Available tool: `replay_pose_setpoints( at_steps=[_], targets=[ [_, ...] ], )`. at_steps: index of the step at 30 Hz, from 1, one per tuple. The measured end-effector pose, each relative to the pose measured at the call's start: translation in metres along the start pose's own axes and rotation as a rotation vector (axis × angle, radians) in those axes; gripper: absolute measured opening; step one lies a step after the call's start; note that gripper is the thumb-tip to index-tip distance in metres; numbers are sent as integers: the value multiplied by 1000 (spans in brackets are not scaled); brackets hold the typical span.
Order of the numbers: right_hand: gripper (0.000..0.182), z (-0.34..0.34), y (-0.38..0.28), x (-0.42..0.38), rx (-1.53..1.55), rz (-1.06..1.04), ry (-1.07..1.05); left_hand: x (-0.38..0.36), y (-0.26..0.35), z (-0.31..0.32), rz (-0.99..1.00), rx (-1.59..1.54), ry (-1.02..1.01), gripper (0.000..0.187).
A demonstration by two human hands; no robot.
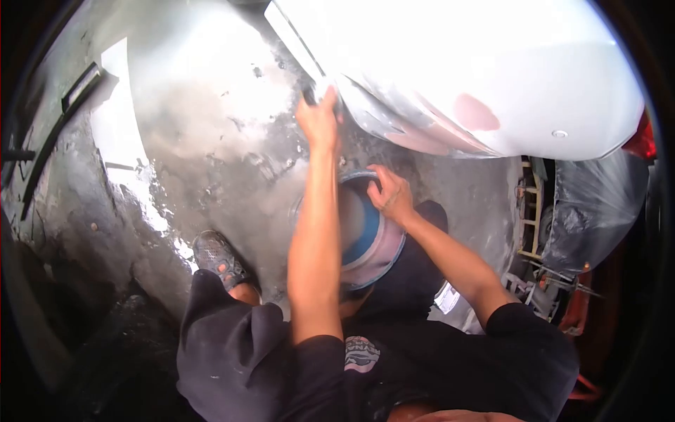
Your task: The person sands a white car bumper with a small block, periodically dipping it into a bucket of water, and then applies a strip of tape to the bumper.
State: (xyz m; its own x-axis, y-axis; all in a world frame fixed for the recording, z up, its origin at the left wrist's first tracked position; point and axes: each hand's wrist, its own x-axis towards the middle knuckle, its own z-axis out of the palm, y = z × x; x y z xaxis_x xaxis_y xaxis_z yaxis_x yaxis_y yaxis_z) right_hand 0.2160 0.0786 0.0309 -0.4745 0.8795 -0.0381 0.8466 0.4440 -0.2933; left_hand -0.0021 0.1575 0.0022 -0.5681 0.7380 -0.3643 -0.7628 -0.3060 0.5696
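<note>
My left hand reaches up to the lower edge of a glossy white car body panel. Its fingers are curled, and a small dark thing shows beside them, too blurred to name. A pinkish-grey patch marks the panel to the right of that hand. Below the panel, my right hand grips the rim of a round bucket with a blue and greyish-pink inside. The bucket stands between my legs, partly hidden by my left forearm.
The concrete floor looks wet and glossy. Long black trim strips lie at the left. On the right are a plastic-covered part, an open frame and a red stand. A red lamp sits at the panel's right end.
</note>
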Motion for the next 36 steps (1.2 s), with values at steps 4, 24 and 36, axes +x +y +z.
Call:
replay_pose_setpoints(
  at_steps=[4,24,36],
  targets=[
    [33,-3,-1,-4,20,16,1,10,7,4,33,50,20,29],
    [34,-4,-1,4,38,-20,26,10,-4,18,298,175,118,31],
    [34,1,5,-8,21,-25,23,3,-15,17,245,173,89,21]
  ],
)
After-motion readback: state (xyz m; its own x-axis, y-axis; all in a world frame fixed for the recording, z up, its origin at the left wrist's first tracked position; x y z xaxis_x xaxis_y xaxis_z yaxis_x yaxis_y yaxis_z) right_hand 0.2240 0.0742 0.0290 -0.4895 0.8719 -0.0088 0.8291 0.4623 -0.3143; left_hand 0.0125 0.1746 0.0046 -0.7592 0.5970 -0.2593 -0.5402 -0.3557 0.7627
